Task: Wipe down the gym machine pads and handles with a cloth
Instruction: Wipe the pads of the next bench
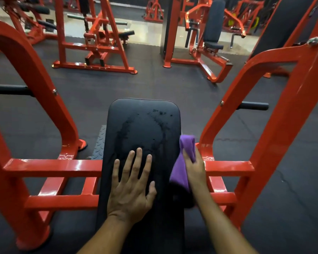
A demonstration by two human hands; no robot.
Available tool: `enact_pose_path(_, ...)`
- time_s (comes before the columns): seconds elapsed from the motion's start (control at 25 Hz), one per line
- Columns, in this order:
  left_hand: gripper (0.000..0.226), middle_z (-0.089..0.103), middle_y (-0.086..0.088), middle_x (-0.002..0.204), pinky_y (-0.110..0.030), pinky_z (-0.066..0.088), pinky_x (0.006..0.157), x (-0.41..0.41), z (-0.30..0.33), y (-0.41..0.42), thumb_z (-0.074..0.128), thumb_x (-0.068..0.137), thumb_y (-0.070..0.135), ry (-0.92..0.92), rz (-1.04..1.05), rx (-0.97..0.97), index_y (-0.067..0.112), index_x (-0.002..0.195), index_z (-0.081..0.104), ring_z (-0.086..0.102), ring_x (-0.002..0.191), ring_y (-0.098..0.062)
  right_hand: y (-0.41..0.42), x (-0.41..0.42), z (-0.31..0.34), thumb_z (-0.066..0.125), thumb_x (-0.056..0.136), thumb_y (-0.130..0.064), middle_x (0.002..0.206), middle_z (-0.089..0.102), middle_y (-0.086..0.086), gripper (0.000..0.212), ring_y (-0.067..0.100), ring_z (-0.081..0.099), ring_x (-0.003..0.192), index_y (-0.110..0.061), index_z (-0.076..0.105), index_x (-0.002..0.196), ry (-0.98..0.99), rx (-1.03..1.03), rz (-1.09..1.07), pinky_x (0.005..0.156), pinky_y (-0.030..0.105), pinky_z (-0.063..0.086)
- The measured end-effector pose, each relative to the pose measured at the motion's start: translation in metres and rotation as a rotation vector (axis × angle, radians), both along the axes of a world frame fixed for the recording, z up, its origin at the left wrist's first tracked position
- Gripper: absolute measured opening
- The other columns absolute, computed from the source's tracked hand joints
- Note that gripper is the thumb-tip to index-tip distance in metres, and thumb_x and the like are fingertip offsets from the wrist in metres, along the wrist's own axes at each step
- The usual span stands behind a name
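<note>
Dark rubber flooring (pixel 154 85) carried red steel machine frames (pixel 246 110). Wet streaks marked the long black padded bench (pixel 145 125). Left hand (pixel 130 189) lay flat, fingers spread, on it. Right hand (pixel 195 167) gripped a purple cloth (pixel 182 169) at the pad's right edge.

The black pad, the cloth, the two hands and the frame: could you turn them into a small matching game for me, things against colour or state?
Things:
1. pad
2. cloth
3. left hand
4. machine frame

States:
A. purple, gripped by the right hand
B. red painted metal
C. black, with wet streaks and droplets
D. flat, fingers spread on the pad

Pairs: 1-C, 2-A, 3-D, 4-B
</note>
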State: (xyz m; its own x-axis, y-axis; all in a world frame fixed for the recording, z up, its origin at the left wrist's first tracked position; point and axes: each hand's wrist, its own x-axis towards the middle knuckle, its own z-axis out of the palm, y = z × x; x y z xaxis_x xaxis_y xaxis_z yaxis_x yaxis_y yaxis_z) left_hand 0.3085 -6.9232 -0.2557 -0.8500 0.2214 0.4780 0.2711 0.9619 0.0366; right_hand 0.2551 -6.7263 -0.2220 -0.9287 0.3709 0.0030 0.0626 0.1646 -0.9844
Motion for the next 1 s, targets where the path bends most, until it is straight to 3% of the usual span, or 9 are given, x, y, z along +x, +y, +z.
enact_pose_path(0.12, 0.076, 0.017, -0.013, 0.171, -0.064, 0.020, 0.122, 0.001, 0.002, 0.000, 0.044, 0.091, 0.044, 0.007, -0.001, -0.011, 0.015, 0.161, 0.033, 0.017, 0.158, -0.031, -0.002, 0.064, -0.022, 0.057, 0.102, -0.019, 0.113, 0.067, -0.009, 0.029, 0.014, 0.063, 0.111, -0.024, 0.056, 0.131, -0.093, -0.067, 0.025, 0.084, 0.012, 0.049)
enact_pose_path(0.2, 0.076, 0.017, -0.013, 0.171, -0.064, 0.021, 0.122, 0.003, 0.000, 0.001, 0.044, 0.091, 0.043, 0.006, 0.001, -0.016, 0.014, 0.161, 0.033, 0.017, 0.158, -0.031, -0.002, 0.041, -0.010, 0.055, 0.103, -0.014, 0.111, 0.066, -0.010, 0.029, 0.011, 0.062, 0.109, -0.017, 0.058, 0.131, -0.086, -0.024, -0.013, 0.084, 0.005, 0.046)
enact_pose_path(0.32, 0.075, 0.016, -0.013, 0.171, -0.064, 0.022, 0.121, 0.004, -0.002, 0.001, 0.043, 0.092, 0.043, 0.001, 0.000, -0.010, 0.015, 0.161, 0.033, 0.017, 0.158, -0.031, -0.002, -0.054, 0.026, 0.053, 0.103, -0.016, 0.122, 0.067, 0.004, 0.031, 0.017, 0.060, 0.111, -0.012, 0.059, 0.134, 0.005, 0.086, -0.050, 0.102, 0.029, 0.047)
enact_pose_path(0.4, 0.075, 0.016, -0.013, 0.171, -0.064, 0.021, 0.122, 0.003, -0.001, 0.001, 0.043, 0.092, 0.043, 0.004, -0.002, -0.009, 0.015, 0.161, 0.032, 0.016, 0.158, -0.031, 0.000, -0.112, 0.054, 0.051, 0.102, -0.014, 0.117, 0.067, 0.008, 0.027, 0.026, 0.061, 0.111, -0.012, 0.061, 0.127, 0.026, 0.162, -0.045, 0.095, 0.033, 0.046)
enact_pose_path(0.48, 0.076, 0.015, -0.013, 0.171, -0.063, 0.019, 0.123, 0.002, -0.002, 0.000, 0.044, 0.092, 0.043, 0.006, -0.002, -0.003, 0.015, 0.162, 0.031, 0.015, 0.158, -0.031, -0.001, -0.138, 0.067, 0.048, 0.102, -0.015, 0.112, 0.066, 0.010, 0.025, 0.031, 0.060, 0.109, -0.011, 0.061, 0.123, 0.019, 0.303, 0.019, 0.080, 0.028, 0.039)
enact_pose_path(0.68, 0.077, 0.014, -0.012, 0.172, -0.063, 0.017, 0.124, 0.001, -0.004, 0.000, 0.045, 0.092, 0.044, 0.007, -0.010, 0.013, 0.017, 0.162, 0.030, 0.013, 0.159, -0.030, -0.004, -0.088, 0.051, 0.049, 0.106, -0.027, 0.120, 0.058, -0.002, 0.037, 0.018, 0.055, 0.116, -0.016, 0.050, 0.141, 0.047, 0.195, 0.024, 0.085, 0.020, 0.036)
enact_pose_path(0.88, 0.076, 0.016, -0.013, 0.171, -0.062, 0.018, 0.124, 0.001, -0.003, -0.001, 0.046, 0.092, 0.043, 0.000, -0.025, 0.038, 0.016, 0.162, 0.032, 0.014, 0.159, -0.029, -0.001, -0.023, 0.004, 0.050, 0.105, -0.029, 0.148, 0.052, 0.008, 0.049, 0.024, 0.048, 0.135, -0.015, 0.041, 0.152, -0.042, 0.231, -0.011, 0.114, 0.036, 0.036)
enact_pose_path(1.0, 0.076, 0.016, -0.013, 0.171, -0.062, 0.019, 0.123, 0.003, -0.002, 0.000, 0.046, 0.092, 0.043, 0.002, -0.024, 0.037, 0.016, 0.162, 0.031, 0.014, 0.159, -0.029, 0.009, -0.032, 0.013, 0.053, 0.105, -0.026, 0.117, 0.066, -0.004, 0.025, 0.019, 0.058, 0.113, -0.021, 0.056, 0.128, 0.046, 0.252, 0.032, 0.107, 0.045, 0.043)
